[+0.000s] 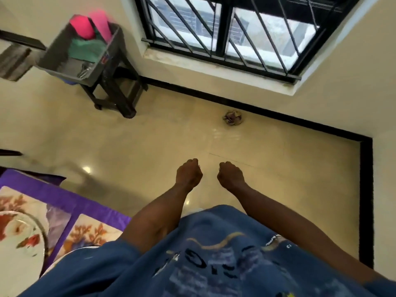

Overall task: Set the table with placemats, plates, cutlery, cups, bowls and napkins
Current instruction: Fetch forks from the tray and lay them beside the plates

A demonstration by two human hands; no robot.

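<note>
My left hand (188, 173) and my right hand (230, 175) hang side by side over the bare floor, both curled into loose fists with nothing in them. At the lower left lies the table under a purple cloth (64, 197), with floral placemats (90, 233) and a flowered plate (19, 239) on one of them. Far off at the upper left a grey crate (108, 58) rests on a dark stool (120, 91). It holds pink cups (83, 26), green cloth (85, 49) and metal cutlery (84, 70).
A barred window (225, 33) fills the wall ahead, with a black skirting strip (278, 115) below it. A small crumpled object (232, 117) lies on the glossy beige floor near the wall. My blue shirt (203, 260) covers the bottom of the view.
</note>
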